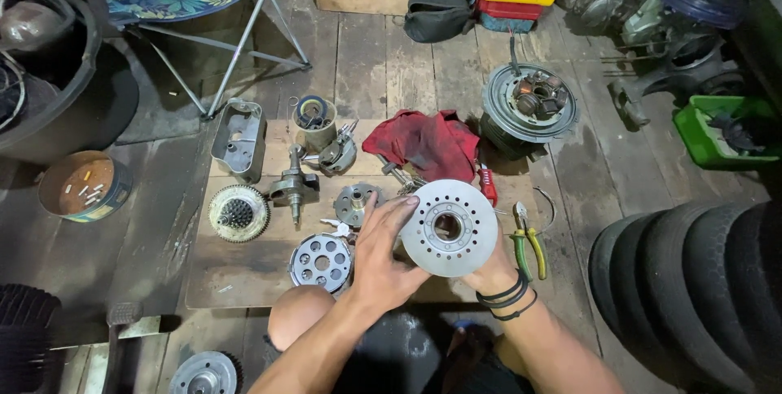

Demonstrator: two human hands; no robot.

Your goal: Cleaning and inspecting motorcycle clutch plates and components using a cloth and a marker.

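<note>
Both hands hold the round drilled disc (448, 227) above the board (244, 268): left hand (383, 255) fingers spread across its face, right hand (489, 268) gripping behind. Gears, crankshaft (294, 186), pliers (525, 239) lie loose around the disc; assembly looks unfinished.

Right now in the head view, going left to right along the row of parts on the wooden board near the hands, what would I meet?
Toothed gear wheel → crankshaft → small round hub plate → left hand → drilled metal disc held between both hands → right hand → yellow-green pliers.
</note>
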